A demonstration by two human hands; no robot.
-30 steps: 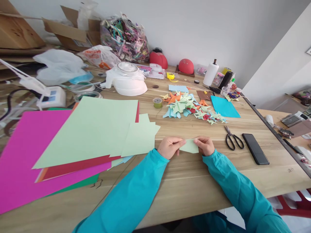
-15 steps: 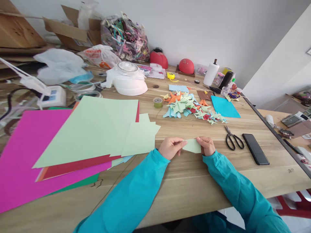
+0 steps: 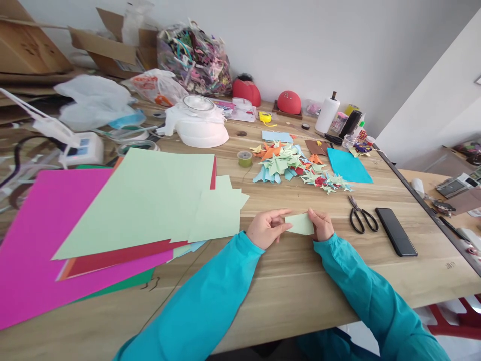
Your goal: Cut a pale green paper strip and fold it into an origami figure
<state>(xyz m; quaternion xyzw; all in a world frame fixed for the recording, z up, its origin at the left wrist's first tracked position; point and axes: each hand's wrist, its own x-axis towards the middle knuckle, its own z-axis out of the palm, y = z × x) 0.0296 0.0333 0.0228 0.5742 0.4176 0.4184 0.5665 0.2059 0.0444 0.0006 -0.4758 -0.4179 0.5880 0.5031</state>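
Observation:
A small piece of pale green paper [image 3: 299, 224], with a slanted lower edge, is held up between my hands just above the wooden table. My right hand [image 3: 321, 224] pinches its right end between thumb and fingers. At the left end, the thumb of my left hand [image 3: 267, 228] lies on the paper's edge, its index finger stretched out along the top and the other fingers curled behind. Left of my hands lie large pale green sheets [image 3: 150, 200]. Beyond them is a pile of folded paper shapes [image 3: 281, 160] in green, orange, blue and red.
Black-handled scissors [image 3: 363, 215] and a phone [image 3: 396, 231] lie to the right. A turquoise sheet [image 3: 349, 165] and a green spool [image 3: 245, 159] are farther back. Magenta paper [image 3: 33, 250] covers the left side. White caps [image 3: 201, 128] and a bottle [image 3: 327, 114] stand along the back.
My left fingers have loosened and straightened, the thumb sliding to the paper's left edge. My right fingertips have risen slightly at the paper's upper right corner.

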